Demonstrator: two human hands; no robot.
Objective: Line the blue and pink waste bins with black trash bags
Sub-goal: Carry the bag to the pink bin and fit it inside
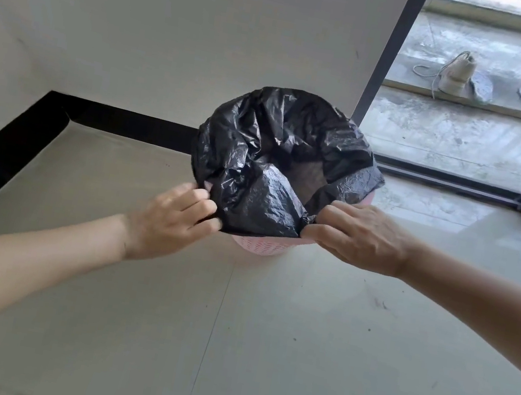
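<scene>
Now, folding the black trash bag (pixel 281 152) over the pink bin (pixel 258 249)
Left hand (pixel 167 222) and right hand (pixel 356 237) pinch its near hem; best pulled down evenly.

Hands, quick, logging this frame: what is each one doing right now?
Left hand: closed, pinching the crinkled black plastic trash bag at the near rim of the pink lattice plastic bin.
Right hand: closed, gripping the same bag's edge.

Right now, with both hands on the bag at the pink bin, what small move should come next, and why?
Probably pull the near edge of the black bag down over the rim. The left hand and right hand each pinch that edge, yet the pink bin shows bare just below, and the bag looks already folded over the far side.
</scene>
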